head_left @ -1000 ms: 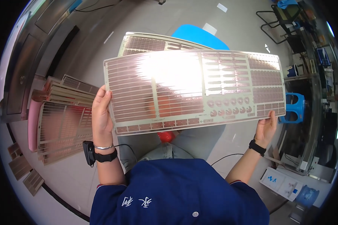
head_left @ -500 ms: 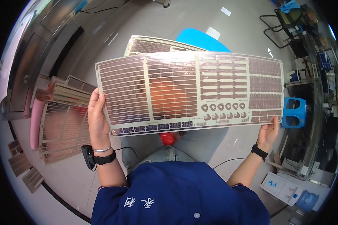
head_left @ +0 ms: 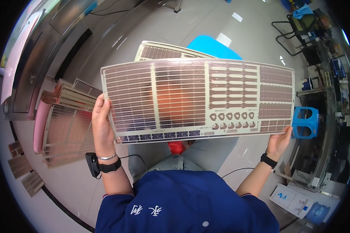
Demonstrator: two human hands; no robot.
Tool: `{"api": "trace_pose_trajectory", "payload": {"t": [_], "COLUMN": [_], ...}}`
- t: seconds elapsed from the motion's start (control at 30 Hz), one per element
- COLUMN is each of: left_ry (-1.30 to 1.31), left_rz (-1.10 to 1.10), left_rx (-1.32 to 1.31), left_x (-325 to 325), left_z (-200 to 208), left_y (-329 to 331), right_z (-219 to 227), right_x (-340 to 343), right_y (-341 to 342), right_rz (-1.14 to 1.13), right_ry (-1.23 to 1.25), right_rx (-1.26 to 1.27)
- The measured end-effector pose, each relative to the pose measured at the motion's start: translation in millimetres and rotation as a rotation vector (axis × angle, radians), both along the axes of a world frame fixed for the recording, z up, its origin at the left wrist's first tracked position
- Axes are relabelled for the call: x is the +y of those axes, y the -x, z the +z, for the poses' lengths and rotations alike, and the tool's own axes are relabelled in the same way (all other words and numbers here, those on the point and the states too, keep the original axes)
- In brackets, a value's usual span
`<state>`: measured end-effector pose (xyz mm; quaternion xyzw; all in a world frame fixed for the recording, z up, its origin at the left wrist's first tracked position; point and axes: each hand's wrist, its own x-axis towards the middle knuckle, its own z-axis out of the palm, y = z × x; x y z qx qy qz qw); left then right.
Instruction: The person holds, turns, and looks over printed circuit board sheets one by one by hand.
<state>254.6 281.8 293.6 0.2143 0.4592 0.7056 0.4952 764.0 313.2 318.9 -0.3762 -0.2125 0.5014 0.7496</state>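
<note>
A long, thin panel (head_left: pixel 179 101), cream with brown printed patterns like a circuit sheet, is held up over my lap. My left hand (head_left: pixel 102 120) grips its left edge, thumb on the near face. At the lower right corner my right hand (head_left: pixel 279 141) pinches the edge, with its other fingers partly behind the panel. Small repeated shapes fill its right part, and glossy reflections lie over its left half. Behind its upper edge, more similar panels (head_left: pixel 144 50) show in part, beside a blue surface (head_left: pixel 212 46) whose kind is mostly hidden.
To my left, several patterned panels (head_left: pixel 72 134) lean by a pink roll-shaped edge (head_left: pixel 42 126). A blue plastic stool (head_left: pixel 306 122) stands at the right, near cluttered shelves. A red object (head_left: pixel 176 147) sits between my legs. Small panels (head_left: pixel 33 184) lie on the left floor.
The whole view has shifted slightly. The held panel's tilt differs a little, and less glare crosses its upper edge. Both hands keep their grip.
</note>
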Motion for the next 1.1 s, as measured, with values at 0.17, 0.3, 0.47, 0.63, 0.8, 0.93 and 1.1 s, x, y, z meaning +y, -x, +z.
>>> {"api": "trace_pose_trajectory", "payload": {"t": [0.17,0.3,0.47,0.63,0.8,0.93,1.1], "left_ry": [0.006,0.025,0.044,0.060,0.076,0.076,0.061], "left_rz": [0.008,0.042,0.063,0.061,0.037,-0.007,-0.034], "left_rx": [0.046,0.088,0.118,0.127,0.136,0.136,0.123], "left_x": [-0.2,-4.5,-5.9,-6.7,-6.5,-7.0,-10.2], "left_z": [2.4,-2.1,-5.2,-0.9,2.6,0.6,4.4], "left_y": [-0.5,9.1,13.8,12.7,12.6,20.7,24.4], "right_z": [-1.4,4.1,10.6,15.1,17.3,13.4,7.7], "right_x": [-2.7,-0.1,3.0,6.2,8.5,8.4,8.1], "right_y": [-6.8,6.5,17.8,21.3,24.1,21.9,18.3], "right_rz": [0.100,0.057,0.033,0.088,0.084,0.093,0.075], "right_ry": [-0.081,-0.013,-0.013,-0.014,0.018,0.034,0.069], "right_rx": [0.017,-0.049,-0.116,-0.137,-0.111,-0.127,-0.144]}}
